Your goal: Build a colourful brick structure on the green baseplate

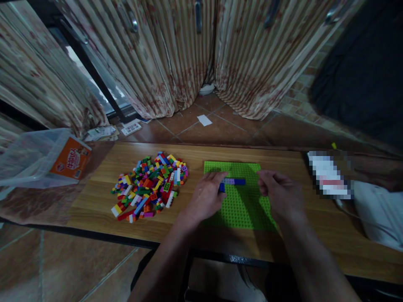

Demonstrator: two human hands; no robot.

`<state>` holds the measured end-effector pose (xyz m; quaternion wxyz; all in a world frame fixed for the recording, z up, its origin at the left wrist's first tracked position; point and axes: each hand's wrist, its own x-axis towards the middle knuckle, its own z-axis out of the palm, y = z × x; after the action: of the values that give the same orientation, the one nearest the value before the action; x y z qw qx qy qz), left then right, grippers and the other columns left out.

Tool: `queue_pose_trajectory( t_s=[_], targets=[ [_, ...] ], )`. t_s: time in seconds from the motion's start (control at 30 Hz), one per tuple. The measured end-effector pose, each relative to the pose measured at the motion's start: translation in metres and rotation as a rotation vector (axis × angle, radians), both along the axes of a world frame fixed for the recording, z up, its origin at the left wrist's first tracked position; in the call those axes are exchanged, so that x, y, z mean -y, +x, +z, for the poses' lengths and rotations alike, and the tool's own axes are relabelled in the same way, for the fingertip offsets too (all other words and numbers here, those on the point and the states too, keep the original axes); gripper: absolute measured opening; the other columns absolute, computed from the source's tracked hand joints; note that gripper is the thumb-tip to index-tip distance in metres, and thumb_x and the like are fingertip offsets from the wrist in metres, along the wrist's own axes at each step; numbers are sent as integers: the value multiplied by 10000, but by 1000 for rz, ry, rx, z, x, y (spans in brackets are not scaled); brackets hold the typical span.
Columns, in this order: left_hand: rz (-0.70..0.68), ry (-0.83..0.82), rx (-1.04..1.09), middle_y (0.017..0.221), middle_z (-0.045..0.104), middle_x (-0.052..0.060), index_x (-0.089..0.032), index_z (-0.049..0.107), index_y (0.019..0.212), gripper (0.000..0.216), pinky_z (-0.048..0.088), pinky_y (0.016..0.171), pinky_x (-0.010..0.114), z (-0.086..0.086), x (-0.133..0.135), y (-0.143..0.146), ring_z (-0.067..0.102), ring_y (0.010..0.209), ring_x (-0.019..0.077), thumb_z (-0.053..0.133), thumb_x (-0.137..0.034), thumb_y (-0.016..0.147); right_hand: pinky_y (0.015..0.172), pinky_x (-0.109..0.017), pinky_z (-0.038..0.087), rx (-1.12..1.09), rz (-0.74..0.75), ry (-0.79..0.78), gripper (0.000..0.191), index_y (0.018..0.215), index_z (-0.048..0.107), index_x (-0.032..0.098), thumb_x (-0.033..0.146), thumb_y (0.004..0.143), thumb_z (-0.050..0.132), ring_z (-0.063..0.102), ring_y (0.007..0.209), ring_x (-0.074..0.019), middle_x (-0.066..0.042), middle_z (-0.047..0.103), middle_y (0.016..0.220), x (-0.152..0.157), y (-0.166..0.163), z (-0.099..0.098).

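Note:
A lime-green studded baseplate (245, 209) lies on the wooden table. Across its upper part runs a short row of bricks, with a lavender brick (230, 181) in the middle and a dark blue brick (240, 182) at its right end. My left hand (206, 195) is over the plate's left side, its thumb and fingers curled around another blue brick (222, 187) at the row's left end; the fingers partly cover it. Over the plate's right edge, my right hand (280, 195) is closed in a pinch, and whatever lies between its fingertips is hidden.
A heap of mixed coloured bricks (151, 184) spreads over the table left of the baseplate. Farther left stands a clear plastic box (34, 159) with an orange label. At right are a blurred-out phone (330, 176), a cable and a white object (380, 214). Curtains hang behind.

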<state>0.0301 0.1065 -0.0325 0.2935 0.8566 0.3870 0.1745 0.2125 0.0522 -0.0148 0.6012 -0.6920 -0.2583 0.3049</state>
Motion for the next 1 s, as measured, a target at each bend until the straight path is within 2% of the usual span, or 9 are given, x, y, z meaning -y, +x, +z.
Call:
queue_pose_trajectory(
  t_s=[0.1,0.33,0.47,0.57,0.83,0.9,1.0],
  targets=[
    [28,13,23,1312,595,91,-203,476,1350,549,413,1105,465,0,0,1,529,1244,248,621,-141,824,394,-200,327,22,13,-5,293,637,612,177,436,662,746,423,436,-70,34,528,521,1,0,0],
    [-51,41,92,1337,587,89,-195,472,1368,530,391,1130,431,0,-1,3,503,1273,235,592,-157,854,424,-221,355,47,10,-93,279,681,640,174,430,651,748,446,470,-88,16,549,554,4,-5,7],
    [-54,20,24,1360,581,111,-146,404,1425,621,378,1142,417,-2,-1,3,502,1288,250,610,-190,840,469,-244,373,56,29,-162,269,712,657,164,415,667,744,465,508,-100,5,570,591,6,-4,5],
    [-41,23,-10,1356,581,123,-128,413,1415,623,380,1139,416,-3,-1,3,509,1286,257,617,-222,833,498,-253,392,74,27,-226,261,719,669,174,418,658,736,485,534,-112,2,587,618,6,-6,6],
    [-50,82,-36,1293,624,125,-122,449,1375,518,381,1129,392,-4,3,4,564,1226,233,540,-227,876,548,-337,447,292,102,-458,277,708,671,214,483,671,619,598,573,-220,-56,655,604,3,-20,23],
    [-49,98,-32,1271,634,137,-102,443,1377,520,384,1123,386,-6,3,5,577,1205,233,533,-221,879,552,-365,453,340,126,-480,302,714,671,234,526,671,605,625,586,-252,-71,675,616,2,-17,19],
    [-54,119,-16,1248,646,143,-89,434,1380,517,400,1105,394,-9,4,6,588,1184,237,526,-212,885,560,-396,467,397,153,-482,363,721,673,262,609,644,594,648,596,-280,-68,694,633,2,-7,2]
  ],
)
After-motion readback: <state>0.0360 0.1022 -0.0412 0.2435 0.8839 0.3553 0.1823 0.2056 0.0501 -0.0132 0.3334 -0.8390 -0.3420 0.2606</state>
